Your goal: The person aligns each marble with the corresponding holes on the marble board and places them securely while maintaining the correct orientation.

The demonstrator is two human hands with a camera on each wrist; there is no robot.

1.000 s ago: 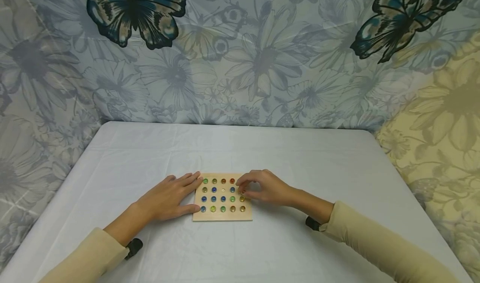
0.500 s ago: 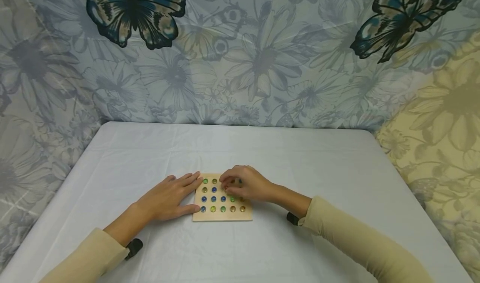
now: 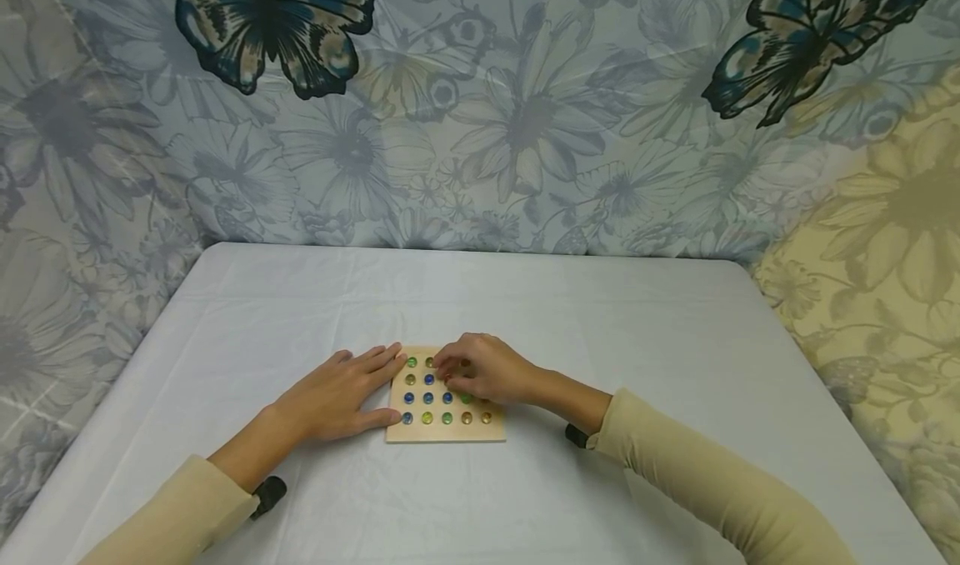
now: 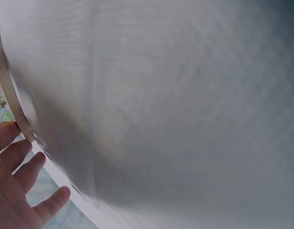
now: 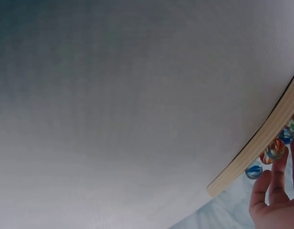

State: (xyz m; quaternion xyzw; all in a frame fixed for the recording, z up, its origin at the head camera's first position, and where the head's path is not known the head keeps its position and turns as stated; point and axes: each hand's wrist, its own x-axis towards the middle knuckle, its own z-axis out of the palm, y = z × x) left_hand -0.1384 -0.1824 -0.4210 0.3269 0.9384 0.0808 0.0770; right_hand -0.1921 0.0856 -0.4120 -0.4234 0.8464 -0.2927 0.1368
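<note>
A pale wooden board with rows of coloured glass marbles lies on the white table. My left hand rests at its left edge, fingers spread and straight, thumb by the lower left corner. Over the second row from the back, my right hand pinches a marble between thumb and fingertips; the fingers mostly hide it. Blue marbles show in the third row, while the board's back right part is covered by the hand. The right wrist view shows a blue marble near the curled fingers.
White cloth covers the table. Behind it hangs a floral fabric with large butterflies. A dark wrist camera sits under the left sleeve.
My right hand has moved left from the board's right column to the middle of the second row, carrying a marble. The left hand has stayed still.
</note>
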